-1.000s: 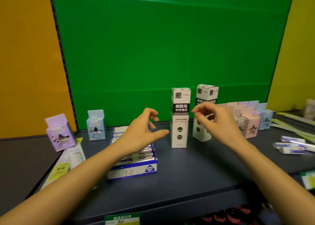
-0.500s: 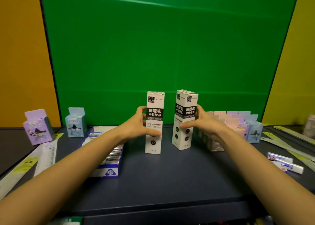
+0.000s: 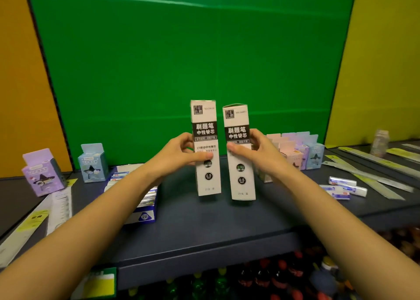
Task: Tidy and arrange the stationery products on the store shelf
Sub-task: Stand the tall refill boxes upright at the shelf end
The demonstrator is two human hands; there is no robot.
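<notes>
At the centre of the frame my left hand [image 3: 181, 154] grips the left box [image 3: 206, 179] and my right hand [image 3: 255, 150] grips the right box [image 3: 241, 183], thumbs across their fronts. Both are tall, smooth white cardboard cartons, upright and just apart on the dark matte shelf [image 3: 204, 227]. Each bears a black band reading 刷题笔 中性替芯 and a round "0.5 mm" mark.
</notes>
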